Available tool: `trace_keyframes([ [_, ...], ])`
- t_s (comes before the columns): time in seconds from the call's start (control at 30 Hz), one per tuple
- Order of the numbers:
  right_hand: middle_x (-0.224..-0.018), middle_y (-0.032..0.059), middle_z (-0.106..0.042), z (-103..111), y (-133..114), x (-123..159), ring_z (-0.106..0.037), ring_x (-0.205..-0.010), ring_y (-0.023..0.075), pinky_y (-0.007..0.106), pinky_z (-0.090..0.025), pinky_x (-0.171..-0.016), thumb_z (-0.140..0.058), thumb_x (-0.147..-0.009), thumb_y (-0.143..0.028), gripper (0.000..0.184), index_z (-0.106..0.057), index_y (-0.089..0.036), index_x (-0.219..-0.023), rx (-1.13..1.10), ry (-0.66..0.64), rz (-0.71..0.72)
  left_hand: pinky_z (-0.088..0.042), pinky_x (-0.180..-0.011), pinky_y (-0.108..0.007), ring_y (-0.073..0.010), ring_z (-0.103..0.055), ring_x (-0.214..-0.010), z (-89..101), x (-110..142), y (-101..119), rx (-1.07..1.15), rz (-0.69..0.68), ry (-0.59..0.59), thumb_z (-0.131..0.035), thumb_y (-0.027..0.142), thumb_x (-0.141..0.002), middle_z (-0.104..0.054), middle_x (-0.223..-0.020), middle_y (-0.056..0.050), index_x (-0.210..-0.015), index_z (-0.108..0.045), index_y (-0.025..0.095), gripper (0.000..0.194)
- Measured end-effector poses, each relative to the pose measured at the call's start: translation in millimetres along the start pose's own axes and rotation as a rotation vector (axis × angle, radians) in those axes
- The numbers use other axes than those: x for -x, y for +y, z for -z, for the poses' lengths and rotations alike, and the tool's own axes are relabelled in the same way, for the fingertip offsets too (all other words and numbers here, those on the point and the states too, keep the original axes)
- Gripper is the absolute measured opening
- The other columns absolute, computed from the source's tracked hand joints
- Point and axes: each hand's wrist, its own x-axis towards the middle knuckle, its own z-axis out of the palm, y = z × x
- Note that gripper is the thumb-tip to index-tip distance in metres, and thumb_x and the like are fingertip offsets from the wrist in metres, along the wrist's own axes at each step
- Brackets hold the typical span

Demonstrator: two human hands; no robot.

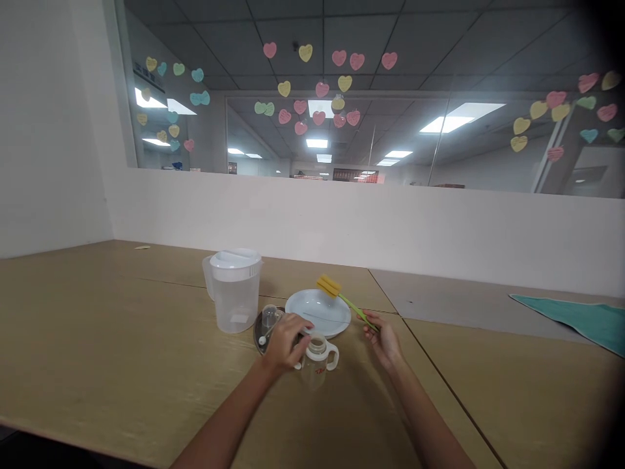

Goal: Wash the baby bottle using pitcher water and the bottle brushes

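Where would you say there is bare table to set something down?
Bare tabletop lies left of the pitcher, and between the right hand and the green cloth. It is crowded around the bottle, plate, dark tray and left hand.

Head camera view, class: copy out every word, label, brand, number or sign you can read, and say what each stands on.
None can be read with certainty.
Red marks on the two-handled bottle: too blurred.
Writing on the heart-shaped notes: too small.
Dark sign behind the glass, upper left: too blurred.
Pale patch on the jug: nothing legible.
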Motion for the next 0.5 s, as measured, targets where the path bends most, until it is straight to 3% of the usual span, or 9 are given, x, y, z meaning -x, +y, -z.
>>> trace_keyframes([
  [0.1, -0.068, 0.0019, -0.067, -0.5, 0.1, 0.3, -0.05, -0.043, 0.0068, 0.016, -0.042, -0.037, -0.059, -0.062, -0.012, 0.014, -0.062, -0.015, -0.076, -0.007, 0.046, -0.037, -0.041, -0.084, -0.036, -0.0223, -0.054, -0.09, -17.5, -1.1, 25.1, 0.056, -0.122, -0.106, -0.041, 0.043, -0.083, -0.061, -0.099, -0.009, -0.104, -0.055, 0.019, 0.035],
  [0.2, -0.068, 0.0014, -0.067, -0.9, 0.9, 0.4, -0.05, -0.044, 0.0063, 0.015, -0.042, -0.037, -0.059, -0.062, -0.011, 0.015, -0.062, -0.015, -0.076, -0.014, 0.039, -0.035, -0.041, -0.085, -0.034, -0.0216, -0.054, -0.093, -30.0, 0.1, 33.5, 0.126, -0.139, -0.14, -0.045, 0.047, -0.082, -0.061, -0.103, -0.009, -0.111, -0.051, 0.019, 0.041],
  [0.4, -0.069, 0.0008, -0.066, 0.8, 2.9, -0.6, -0.05, -0.044, 0.0071, 0.017, -0.043, -0.038, -0.06, -0.063, -0.011, 0.015, -0.061, -0.016, -0.077, -0.012, 0.025, -0.047, -0.046, -0.082, -0.03, -0.0212, -0.058, -0.097, -39.0, 6.4, 42.2, 0.294, 0.05, -0.207, -0.06, 0.053, -0.072, -0.06, -0.112, -0.007, -0.124, -0.041, 0.022, 0.064],
  [0.5, -0.073, -0.0003, -0.066, 1.9, 0.8, -1.6, -0.049, -0.044, 0.0056, 0.015, -0.043, -0.038, -0.064, -0.063, -0.012, 0.02, -0.061, -0.017, -0.082, -0.061, 0.031, -0.014, -0.049, -0.076, -0.027, -0.019, -0.061, -0.088, -37.3, 5.4, 42.5, 0.346, 0.131, -0.123, -0.065, 0.05, -0.068, -0.064, -0.104, -0.005, -0.126, -0.038, 0.022, 0.071],
])
